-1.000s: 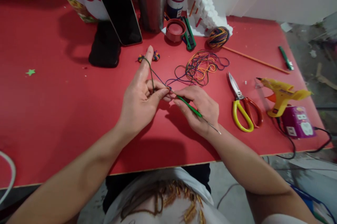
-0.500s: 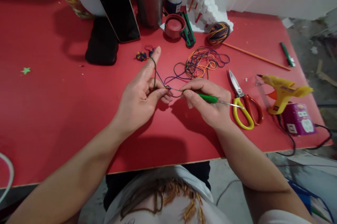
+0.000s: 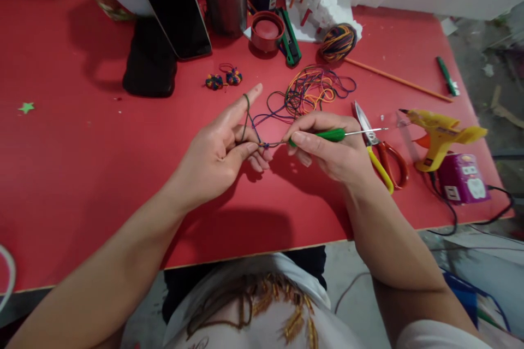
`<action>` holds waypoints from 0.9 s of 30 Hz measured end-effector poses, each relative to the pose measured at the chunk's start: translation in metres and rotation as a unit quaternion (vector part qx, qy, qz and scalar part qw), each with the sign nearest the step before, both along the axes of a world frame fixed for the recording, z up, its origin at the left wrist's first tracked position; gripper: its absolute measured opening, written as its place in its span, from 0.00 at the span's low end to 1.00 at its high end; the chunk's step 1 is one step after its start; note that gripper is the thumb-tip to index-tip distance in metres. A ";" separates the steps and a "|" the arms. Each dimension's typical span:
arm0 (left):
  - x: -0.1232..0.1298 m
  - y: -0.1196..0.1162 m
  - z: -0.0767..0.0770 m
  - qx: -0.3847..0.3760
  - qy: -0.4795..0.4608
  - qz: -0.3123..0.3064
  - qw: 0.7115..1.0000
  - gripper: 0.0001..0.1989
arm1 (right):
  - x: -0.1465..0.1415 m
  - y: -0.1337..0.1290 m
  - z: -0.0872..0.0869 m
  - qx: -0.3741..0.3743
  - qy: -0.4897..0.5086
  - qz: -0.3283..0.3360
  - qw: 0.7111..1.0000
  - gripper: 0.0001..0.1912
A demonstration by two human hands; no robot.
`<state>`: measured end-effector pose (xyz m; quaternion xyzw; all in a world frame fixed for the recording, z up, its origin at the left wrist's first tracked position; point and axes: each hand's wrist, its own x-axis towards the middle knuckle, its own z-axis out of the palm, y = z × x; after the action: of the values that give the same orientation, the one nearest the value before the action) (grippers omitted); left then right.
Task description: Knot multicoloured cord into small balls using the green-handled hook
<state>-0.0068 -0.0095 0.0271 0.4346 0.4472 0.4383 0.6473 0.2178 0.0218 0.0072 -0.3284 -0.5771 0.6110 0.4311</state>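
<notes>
Multicolored yarn lies heaped just beyond our right fingertips and runs to our left hand, thumb and fingers pinching it, index raised. Our right hand clamps a green-handled crochet hook. Loosened pinching could drop loops; tangles could snag.

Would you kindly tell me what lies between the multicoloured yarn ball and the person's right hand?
In the head view, a loose tangle of multicoloured yarn lies on the red tabletop between the yarn ball and the right hand.
</notes>
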 end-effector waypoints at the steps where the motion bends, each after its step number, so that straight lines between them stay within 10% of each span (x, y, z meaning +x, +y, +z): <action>1: 0.000 0.000 0.001 0.010 0.002 -0.006 1.000 0.38 | 0.000 0.001 -0.001 -0.009 0.004 0.002 1.000 0.09; 17: 0.001 0.001 -0.019 0.105 -0.020 -0.038 0.994 0.45 | -0.012 -0.006 -0.006 -0.085 0.112 0.035 0.989 0.10; 27: 0.004 -0.003 -0.012 0.094 -0.036 0.064 0.993 0.49 | -0.032 -0.014 -0.016 -0.055 0.160 -0.063 0.984 0.10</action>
<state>-0.0026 -0.0126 0.0148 0.4477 0.4074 0.5342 0.5901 0.1855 0.0079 -0.0090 -0.2852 -0.4449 0.6578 0.5367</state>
